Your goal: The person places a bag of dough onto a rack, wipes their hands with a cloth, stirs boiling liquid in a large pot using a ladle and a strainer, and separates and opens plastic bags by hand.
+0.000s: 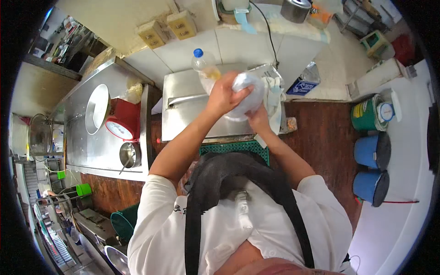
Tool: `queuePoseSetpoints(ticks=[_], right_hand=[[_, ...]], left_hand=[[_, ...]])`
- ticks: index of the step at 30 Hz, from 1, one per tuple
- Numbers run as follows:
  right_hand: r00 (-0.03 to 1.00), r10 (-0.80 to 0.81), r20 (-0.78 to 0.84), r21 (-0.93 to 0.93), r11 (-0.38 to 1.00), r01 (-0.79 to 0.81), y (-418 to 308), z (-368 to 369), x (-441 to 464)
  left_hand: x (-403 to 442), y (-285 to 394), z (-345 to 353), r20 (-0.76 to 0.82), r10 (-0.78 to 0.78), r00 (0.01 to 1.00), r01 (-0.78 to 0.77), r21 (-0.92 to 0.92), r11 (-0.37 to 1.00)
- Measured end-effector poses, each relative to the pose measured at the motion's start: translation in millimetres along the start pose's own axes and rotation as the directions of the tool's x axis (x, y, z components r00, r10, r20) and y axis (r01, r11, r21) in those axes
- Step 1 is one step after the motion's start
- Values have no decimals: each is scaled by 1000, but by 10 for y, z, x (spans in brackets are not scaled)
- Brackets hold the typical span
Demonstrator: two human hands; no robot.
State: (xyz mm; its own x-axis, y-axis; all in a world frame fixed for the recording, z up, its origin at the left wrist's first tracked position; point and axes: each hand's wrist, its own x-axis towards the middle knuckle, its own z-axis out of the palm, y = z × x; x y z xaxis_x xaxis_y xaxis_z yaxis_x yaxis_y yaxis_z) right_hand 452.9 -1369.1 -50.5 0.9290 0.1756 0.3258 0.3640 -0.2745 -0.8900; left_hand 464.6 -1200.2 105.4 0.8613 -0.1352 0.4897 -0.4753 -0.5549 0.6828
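Observation:
A clear, whitish plastic bag [245,103] is between my two hands, above a stainless steel lid [183,120]. My left hand [224,95] has its fingers closed round the upper part of the bag. Lower down and to the right, my right hand [259,120] grips the bag's lower side, its fingertips partly hidden. What the bag contains is too blurred to tell. A clear bottle with a blue cap [198,53] stands just behind my left hand. To the right of the bag lies a light patterned cloth [274,98].
On the left steel counter [87,149] are a red scale [126,120], a white bowl [98,109] and a small metal pot [130,155]. A blue and white tin [303,85] sits at the right. Blue bins [366,151] line the right wall. A green crate [236,147] is below the lid.

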Motion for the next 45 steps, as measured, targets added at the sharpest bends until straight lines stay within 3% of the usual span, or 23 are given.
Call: queuePoseSetpoints(ticks=[1, 4, 5, 8, 10, 11, 14, 15, 18, 19, 21, 23, 27, 29, 31, 36, 41, 45], right_hand=[[999, -26, -23, -22, 999, 25, 40, -61, 131], [993, -83, -88, -73, 994, 77, 152, -147, 748], [991, -80, -107, -77, 994, 72, 179, -125, 933], [990, -17, -141, -155, 988, -5, 481, 85, 1251], [991, 53, -125, -132, 989, -70, 807, 310, 1315], [999, -41, -31, -173, 984, 35, 1006, 380, 1344], [989, 144, 35, -215, 967, -134, 1034, 452, 1405], [971, 179, 161, -245, 960, -136, 751, 321, 1428], [962, 173, 209, -221, 967, -126, 931, 243, 1403], [981, 146, 130, -219, 969, -115, 1007, 222, 1302], [996, 84, -42, -221, 971, -91, 1180, 144, 1137], [988, 150, -46, -97, 983, -154, 1014, -50, 829], [986, 150, -69, 46, 988, -148, 616, -371, 139], [983, 182, -28, 45, 983, -181, 435, -424, -120], [971, 237, 35, 23, 971, -237, 332, -394, -317], [983, 153, 102, 42, 987, -158, -79, -87, -456], [978, 82, 190, 76, 992, -97, -772, 506, -591], [925, 51, 376, 90, 992, -91, -1498, 1169, -877]], left_hand=[[161, 16, -3, 24, 3, 1000, -2, -54, 999], [713, -56, 5, -91, 82, 992, -78, 42, 996], [860, -134, 37, -63, -66, 996, 66, -11, 998], [1197, -574, 96, 60, -232, 971, 232, 8, 973], [1138, -913, 268, -96, -279, 956, 290, 126, 949], [1138, -993, 328, -174, -297, 939, 326, 176, 929], [1061, -485, -12, -273, 59, 960, 94, 517, 851], [1049, -391, -190, -275, -65, 959, 217, 573, 790], [840, -706, -647, -219, -485, 847, 459, 760, 459], [735, -1195, -730, -178, -456, 872, 447, 669, 594], [589, -1232, -883, -161, -399, 903, 399, 657, 640], [429, -1168, -996, -196, -316, 928, 366, 628, 687], [225, -154, -1440, -425, -225, 877, 427, 474, 770], [33, 31, -1605, -472, -157, 868, 380, 425, 821], [-178, -57, -1595, -427, -207, 880, 401, 436, 805], [-723, -552, -1252, -284, -158, 946, 291, 524, 801], [-1001, -267, -1527, -352, -141, 925, 307, 475, 825], [-1857, -102, -2356, -349, -435, 830, 521, 207, 828]])
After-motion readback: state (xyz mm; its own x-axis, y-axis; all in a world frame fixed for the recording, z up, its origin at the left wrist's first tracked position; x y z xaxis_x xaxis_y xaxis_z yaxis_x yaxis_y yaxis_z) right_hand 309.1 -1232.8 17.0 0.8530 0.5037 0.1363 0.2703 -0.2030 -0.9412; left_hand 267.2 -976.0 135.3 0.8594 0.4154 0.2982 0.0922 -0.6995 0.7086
